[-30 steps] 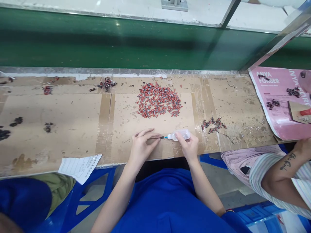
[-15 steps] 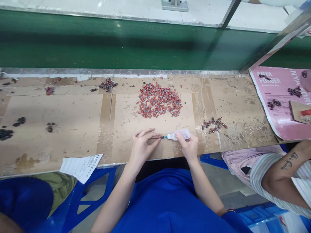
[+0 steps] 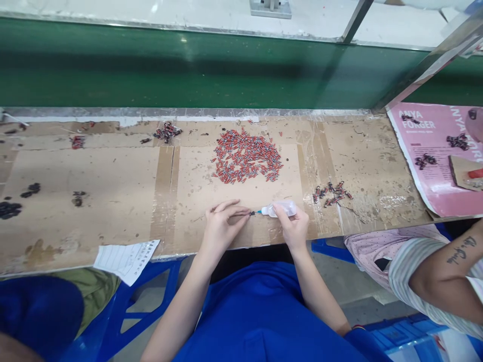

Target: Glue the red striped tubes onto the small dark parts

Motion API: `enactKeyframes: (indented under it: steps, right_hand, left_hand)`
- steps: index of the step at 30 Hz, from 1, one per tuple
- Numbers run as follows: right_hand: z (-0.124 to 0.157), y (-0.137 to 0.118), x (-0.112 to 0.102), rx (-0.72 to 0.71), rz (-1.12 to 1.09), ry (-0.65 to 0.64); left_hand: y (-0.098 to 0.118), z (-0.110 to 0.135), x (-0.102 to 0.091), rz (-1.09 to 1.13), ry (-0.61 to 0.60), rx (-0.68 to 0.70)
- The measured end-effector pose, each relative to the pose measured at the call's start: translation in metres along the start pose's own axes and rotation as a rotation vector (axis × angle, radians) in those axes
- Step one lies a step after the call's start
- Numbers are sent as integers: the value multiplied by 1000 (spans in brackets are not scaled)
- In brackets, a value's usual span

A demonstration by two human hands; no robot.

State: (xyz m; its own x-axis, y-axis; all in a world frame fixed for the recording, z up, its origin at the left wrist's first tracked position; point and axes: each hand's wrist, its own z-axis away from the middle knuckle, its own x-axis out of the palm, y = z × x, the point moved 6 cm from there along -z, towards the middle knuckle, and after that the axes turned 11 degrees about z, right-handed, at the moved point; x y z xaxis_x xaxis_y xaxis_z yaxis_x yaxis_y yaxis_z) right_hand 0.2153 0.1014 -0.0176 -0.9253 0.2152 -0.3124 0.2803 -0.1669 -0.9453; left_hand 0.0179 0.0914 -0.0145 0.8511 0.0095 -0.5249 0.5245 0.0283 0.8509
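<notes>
1. Small dark part [image 3: 252,213]: at the fingertips of the left hand [image 3: 221,223], pinched between thumb and fingers; its finer shape is too small to tell.
2. Squeeze bottle [image 3: 270,210], translucent: within the right hand [image 3: 295,226], thumb and fingers closed about its body; teal nozzle [image 3: 259,212] aimed left at the dark part, contact or gap not discernible.
3. Left hand: low over the cardboard [image 3: 234,239], fingers extended rightward, nearly together.
4. Right hand: facing it, bottle lying nearly level; both forearms reach forward from a blue garment [image 3: 260,311].
5. Heap of red-and-dark pieces [image 3: 247,157]: beyond both hands.
6. Pink sheet [image 3: 418,188], far right: white lettering "ANYA FORGER"; smaller print illegible.
7. White paper slip [image 3: 128,259], near edge, left: handwritten-looking marks, unreadable.
</notes>
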Motion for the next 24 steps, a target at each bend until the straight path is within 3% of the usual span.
enactKeyframes:
  steps: [8, 12, 15, 19, 24]
  right_hand:
    - [-7, 7, -16, 21, -198, 192]
    - [-15, 3, -27, -42, -126, 241]
    - [-23, -3, -34, -139, -100, 231]
    - [-32, -7, -30, -213, -48, 149]
    - [-33, -5, -23, -230, 75, 121]
  left_hand:
    - [1, -2, 0, 1, -38, 1]
    - [7, -8, -4, -43, -121, 25]
    - [14, -21, -12, -98, -122, 40]
    - [20, -50, -22, -273, 23, 45]
    - [22, -80, -13, -388, 48, 122]
